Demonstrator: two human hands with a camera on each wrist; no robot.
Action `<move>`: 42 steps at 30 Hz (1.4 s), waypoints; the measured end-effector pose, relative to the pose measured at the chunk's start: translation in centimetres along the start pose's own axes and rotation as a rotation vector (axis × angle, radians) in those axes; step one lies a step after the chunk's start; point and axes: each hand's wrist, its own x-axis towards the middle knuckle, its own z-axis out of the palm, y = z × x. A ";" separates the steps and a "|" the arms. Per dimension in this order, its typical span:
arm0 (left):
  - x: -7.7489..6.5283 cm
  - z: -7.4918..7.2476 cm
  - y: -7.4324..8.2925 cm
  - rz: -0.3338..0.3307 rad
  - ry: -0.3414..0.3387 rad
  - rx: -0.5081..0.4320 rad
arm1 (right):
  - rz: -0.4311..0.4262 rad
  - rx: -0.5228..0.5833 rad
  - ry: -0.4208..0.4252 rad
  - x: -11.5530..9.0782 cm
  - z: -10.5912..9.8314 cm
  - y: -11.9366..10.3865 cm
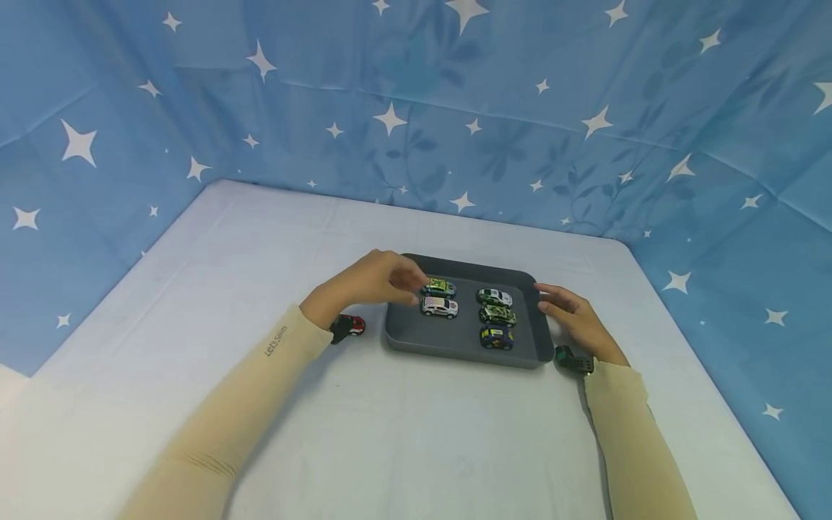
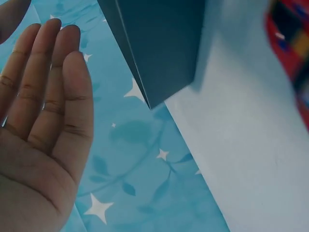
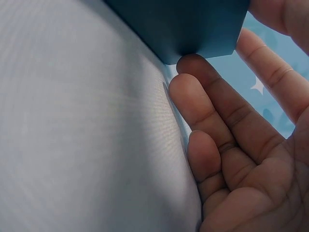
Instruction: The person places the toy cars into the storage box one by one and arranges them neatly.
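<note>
A dark grey tray (image 1: 448, 349) lies on the table with several toy cars inside. My left hand (image 1: 390, 278) hovers over its left side, fingers loosely bent and holding nothing, close to a green-and-yellow toy car (image 1: 440, 287) and a white toy car (image 1: 439, 308). The right column holds a white-and-green car (image 1: 494, 297), a green patterned car (image 1: 497, 315) and a dark blue car (image 1: 497, 338). At the tray's right wall, my right hand (image 1: 575, 318) touches the outside with its fingertips. Its fingers look relaxed in the right wrist view.
Outside the tray on the left, a red toy car (image 1: 355, 325) sits on the white table (image 1: 403, 433), partly hidden by my left wrist. A blue curtain (image 1: 416, 108) with white stars hangs behind the table and along its sides.
</note>
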 end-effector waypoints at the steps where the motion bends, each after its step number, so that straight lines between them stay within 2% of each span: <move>1: -0.3 -0.1 -0.1 0.010 0.001 -0.004 | -0.001 0.001 -0.001 0.0 0.0 0.0; 9: -2.8 -0.7 -1.6 0.074 0.016 -0.013 | 0.002 -0.002 -0.001 0.0 0.1 -0.1; 15: -4.4 -1.0 -2.9 0.060 0.017 -0.018 | 0.005 -0.001 0.001 -0.1 0.0 -0.2; 19: -5.1 -1.2 -3.5 0.021 0.003 -0.028 | 0.004 -0.007 0.006 -0.1 0.0 -0.2; 22: -5.4 -1.3 -3.9 -0.001 -0.029 -0.034 | 0.001 -0.010 0.008 -0.1 0.1 -0.2; 29: -5.7 -1.7 -4.8 0.003 -0.085 -0.024 | 0.004 -0.009 0.011 -0.3 0.3 -0.3; 36: -5.8 -2.0 -5.3 -0.069 -0.134 -0.042 | 0.007 -0.016 0.012 -0.4 0.2 -0.2; 42: -6.1 -2.2 -5.9 -0.129 -0.144 -0.034 | 0.002 -0.005 0.005 -0.1 0.2 -0.1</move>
